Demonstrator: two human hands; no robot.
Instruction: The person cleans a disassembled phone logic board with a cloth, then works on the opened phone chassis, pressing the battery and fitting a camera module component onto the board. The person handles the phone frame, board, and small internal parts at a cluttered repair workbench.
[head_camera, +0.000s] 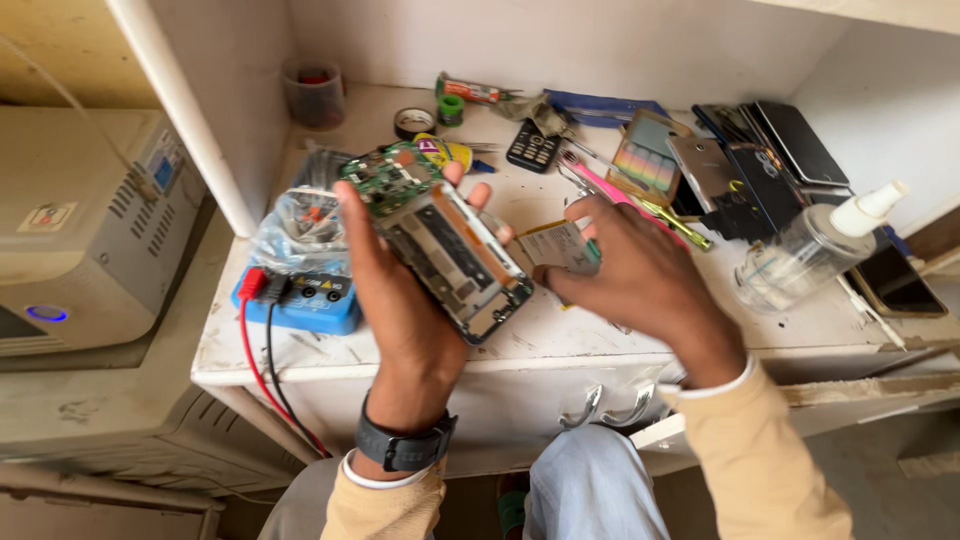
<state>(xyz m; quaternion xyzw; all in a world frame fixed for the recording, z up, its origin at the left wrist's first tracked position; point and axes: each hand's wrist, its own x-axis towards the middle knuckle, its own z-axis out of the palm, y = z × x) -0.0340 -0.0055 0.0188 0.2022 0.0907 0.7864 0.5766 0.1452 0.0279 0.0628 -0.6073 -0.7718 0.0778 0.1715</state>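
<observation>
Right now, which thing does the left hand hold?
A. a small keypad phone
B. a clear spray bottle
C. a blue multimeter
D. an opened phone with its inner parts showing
D: the left hand grips the opened phone, its bare inner parts facing up; the spray bottle lies on the table.

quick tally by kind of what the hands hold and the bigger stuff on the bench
Opened phone in left hand: 1
Flat part in right hand: 1
Blue multimeter: 1
Spray bottle: 1
Keypad phone: 1
Tape roll: 1
Total: 6
</observation>
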